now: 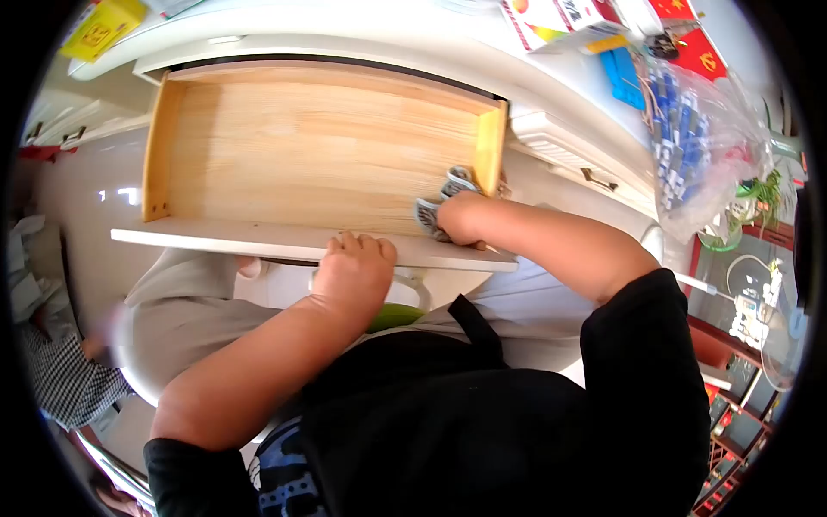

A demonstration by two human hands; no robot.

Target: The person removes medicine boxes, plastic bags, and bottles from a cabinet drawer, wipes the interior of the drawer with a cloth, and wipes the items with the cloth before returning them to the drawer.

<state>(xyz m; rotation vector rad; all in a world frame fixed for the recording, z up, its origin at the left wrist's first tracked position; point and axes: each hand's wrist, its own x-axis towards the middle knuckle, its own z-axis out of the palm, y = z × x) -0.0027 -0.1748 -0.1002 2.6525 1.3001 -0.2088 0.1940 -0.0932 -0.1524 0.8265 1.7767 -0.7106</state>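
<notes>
A pulled-out wooden drawer (293,146) with a white front panel (207,239) lies before me, its pale wood bottom largely bare. Over the top edge of that panel curl the fingers of my left hand (357,265), near its middle. My right hand (463,219) reaches into the drawer's near right corner and is closed on a grey patterned cloth (427,215). Part of the cloth (461,179) sticks out beyond the hand, against the drawer bottom. My right fingertips are mostly hidden behind the hand and wrist.
Above the drawer runs a white tabletop (345,30). On it are a yellow packet (102,30), a printed box (560,21), a blue item (622,77), small red flags (698,53) and a clear bag of blue-and-white items (685,129). A person's checkered sleeve (69,375) shows at left.
</notes>
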